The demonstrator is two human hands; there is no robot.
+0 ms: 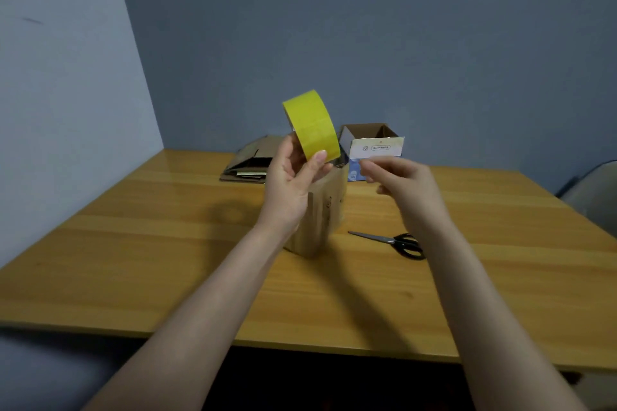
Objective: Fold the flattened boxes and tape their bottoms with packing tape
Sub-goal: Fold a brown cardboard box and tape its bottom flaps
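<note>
1. The yellow packing tape roll (312, 125) is being held up above the brown folded box (320, 210) by the left hand (295, 177), thumb pressed on it.
2. The right hand (400, 180) is being held right of the box, fingers pinched together; what they are pinching cannot be told.
3. Black scissors (395, 243) are lying right of the box; flattened boxes (250, 160) are stacked behind it.

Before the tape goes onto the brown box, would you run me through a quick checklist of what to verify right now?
1. Tape roll held firmly in left hand: ok.
2. Free tape end pulled out by right hand: cannot tell; the fingers are pinched beside the roll, but no strip shows.
3. Brown box standing on the table under the hands: ok.
4. Its flaps closed for taping: cannot tell, the hands hide the top.
5. Scissors lying nearby, right of the box: ok.
</note>
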